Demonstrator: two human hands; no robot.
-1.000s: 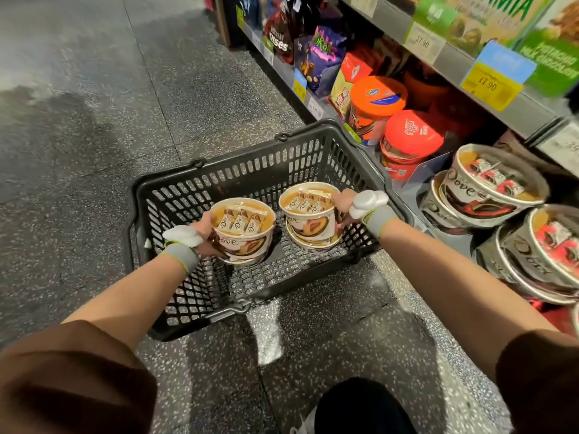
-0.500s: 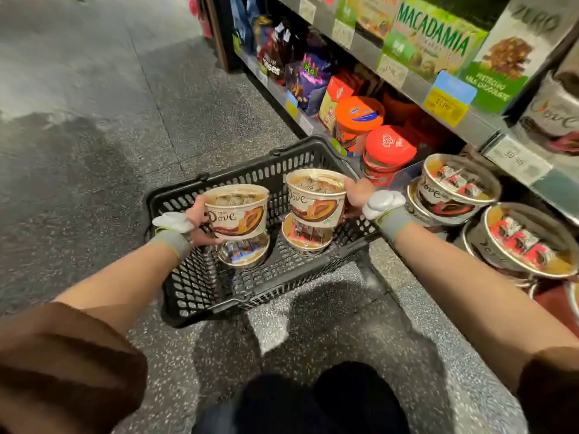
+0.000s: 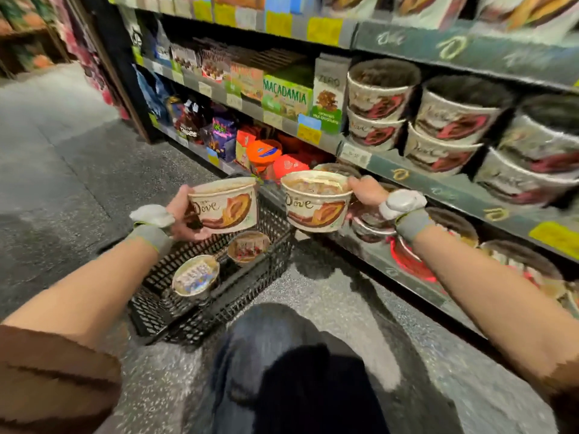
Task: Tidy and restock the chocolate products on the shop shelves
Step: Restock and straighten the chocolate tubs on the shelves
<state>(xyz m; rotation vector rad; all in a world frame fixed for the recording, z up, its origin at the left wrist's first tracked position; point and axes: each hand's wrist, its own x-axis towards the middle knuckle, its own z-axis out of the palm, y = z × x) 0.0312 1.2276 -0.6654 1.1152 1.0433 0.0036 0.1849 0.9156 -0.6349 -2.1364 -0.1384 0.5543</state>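
Shop aisle, speckled grey floor (image 3: 94, 158), chocolate shelves (image 3: 438, 183) running along right, 12 to 4 o'clock. Black basket (image 3: 250, 286) on floor at centre, two tubs (image 3: 195, 278) lying inside. Left hand (image 3: 178, 217) curled round side of Dove tub (image 3: 224, 208), held upright above basket at 10 o'clock. Right hand (image 3: 366, 191) grips second Dove tub (image 3: 316, 202) by rim, near lower shelf edge, 1 o'clock. Stacked Dove tubs (image 3: 451, 126) on middle shelf, 2 o'clock. Picture blurred.
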